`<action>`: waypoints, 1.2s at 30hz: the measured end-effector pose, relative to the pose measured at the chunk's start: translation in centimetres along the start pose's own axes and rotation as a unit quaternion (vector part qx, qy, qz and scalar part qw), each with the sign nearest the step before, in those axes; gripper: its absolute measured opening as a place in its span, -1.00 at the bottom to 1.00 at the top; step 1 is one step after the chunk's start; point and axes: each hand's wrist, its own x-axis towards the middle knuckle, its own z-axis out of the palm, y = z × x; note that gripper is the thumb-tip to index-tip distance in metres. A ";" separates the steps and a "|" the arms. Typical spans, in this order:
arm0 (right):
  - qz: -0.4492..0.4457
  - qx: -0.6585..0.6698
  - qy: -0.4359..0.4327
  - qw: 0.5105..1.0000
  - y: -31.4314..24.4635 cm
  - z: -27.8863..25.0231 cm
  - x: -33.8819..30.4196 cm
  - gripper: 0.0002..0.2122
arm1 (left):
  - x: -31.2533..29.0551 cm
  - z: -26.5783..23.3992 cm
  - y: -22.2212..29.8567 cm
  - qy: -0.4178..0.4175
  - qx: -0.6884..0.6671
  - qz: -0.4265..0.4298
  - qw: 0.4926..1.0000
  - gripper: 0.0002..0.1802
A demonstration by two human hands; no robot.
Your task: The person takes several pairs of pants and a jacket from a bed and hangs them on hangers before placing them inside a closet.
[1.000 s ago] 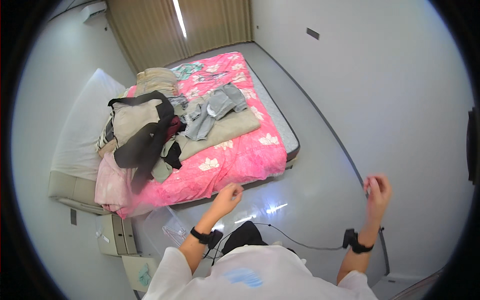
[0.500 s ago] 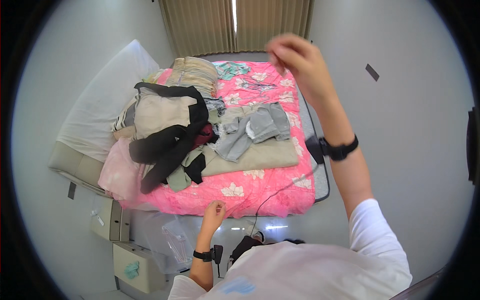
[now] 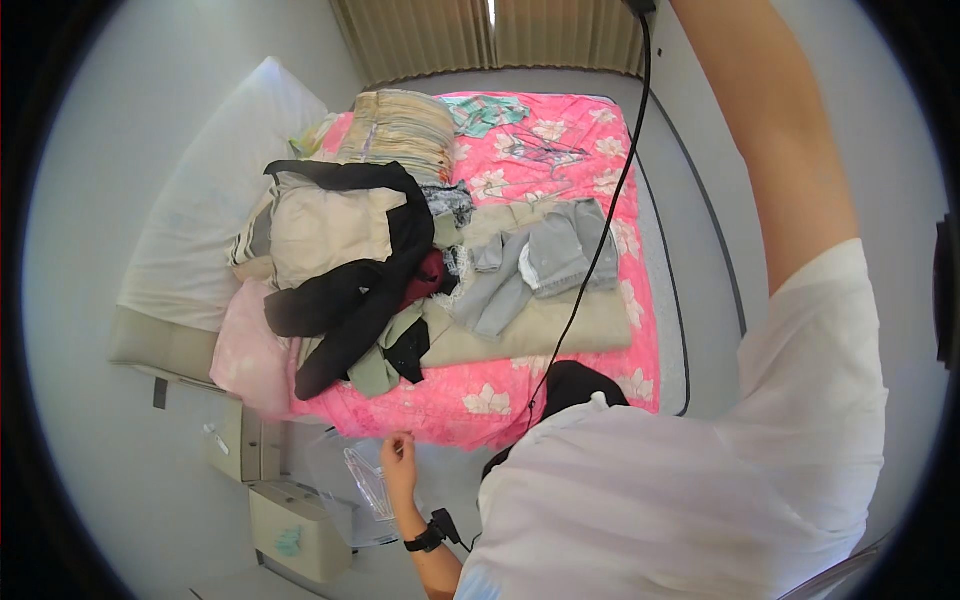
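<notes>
L hand (image 3: 399,456) half-curled, nothing visible held, nr pink floral bedspread (image 3: 455,420); R hand out of frame, can't tell. Black-beige jacket (image 3: 338,238), grey garment (image 3: 555,250) still unfolded; hangers (image 3: 543,152) bare.

- tan curtains (image 3: 560,40), far end
- beige headbd (image 3: 160,342), L side, partly under white cover (image 3: 205,235)
- dk wall plate (image 3: 160,393) nr headbd
- beige nightstand (image 3: 235,462), sm white item (image 3: 215,439) on top
- pale cabinet (image 3: 325,562) next to it w/ teal cloth (image 3: 289,541)

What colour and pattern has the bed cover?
The cover is pink with a pale floral pattern, clearest in the head view.
</notes>
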 end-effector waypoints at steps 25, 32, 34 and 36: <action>0.374 -0.354 -0.305 0.801 82.0 -21.9 -55.4 -0.62 | 7.6 12.4 5.0 0.032 0.097 -0.332 0.938 -0.72; 0.473 -0.501 -0.337 0.642 73.0 -11.8 -61.9 -0.54 | 5.9 14.2 6.1 0.035 0.070 -0.354 0.932 -0.73; 0.466 -0.512 -0.353 0.630 72.3 -12.7 -62.5 -0.56 | 6.5 14.9 5.1 0.003 0.097 -0.358 0.929 -0.73; 0.457 -0.524 -0.366 0.618 73.4 -14.3 -62.0 -0.58 | 7.7 15.6 4.2 -0.026 0.123 -0.357 0.926 -0.73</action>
